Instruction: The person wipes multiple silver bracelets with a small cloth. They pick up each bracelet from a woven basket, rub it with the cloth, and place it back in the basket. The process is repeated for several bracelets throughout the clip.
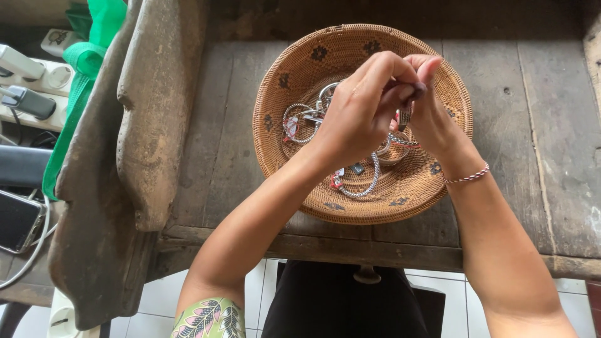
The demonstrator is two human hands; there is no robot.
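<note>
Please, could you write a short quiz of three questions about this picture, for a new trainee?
1. True or false: both hands are held above the woven basket.
2. Which wrist wears the red-and-white bracelet? A) left B) right
3. What lies inside the basket?

Key
1. True: the left hand and right hand meet over it, pinching a small item.
2. B.
3. Silver chains and bangles, some with small tags.

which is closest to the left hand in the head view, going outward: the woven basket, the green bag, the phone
From the left hand:
1. Woven basket, directly under the hand.
2. Green bag, far left, past the wooden bench arm.
3. Phone, at the left edge, lowest and farthest.
</note>
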